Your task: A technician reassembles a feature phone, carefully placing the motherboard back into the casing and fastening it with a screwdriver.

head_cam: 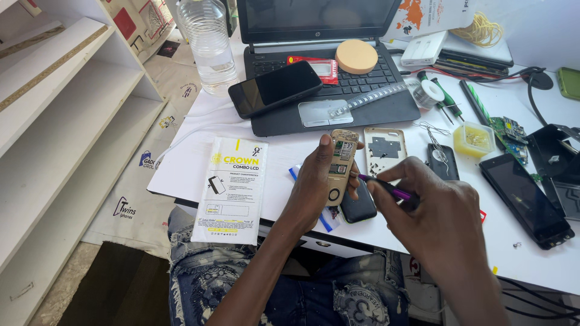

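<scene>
Opened small phone held up, purple tool at its edge.
Your left hand [314, 187] grips the gold opened phone [341, 164] upright above the white table [284, 160]; your right hand [432, 211] pinches a purple tool [386, 188], tip just beside the phone's right edge, over a black phone [357, 206].

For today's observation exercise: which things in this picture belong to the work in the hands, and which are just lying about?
In use: left hand holding opened small phone; right hand holding purple tool; phone back cover.

Lying about: laptop, water bottle, black smartphone, white packet, yellow tub.
</scene>
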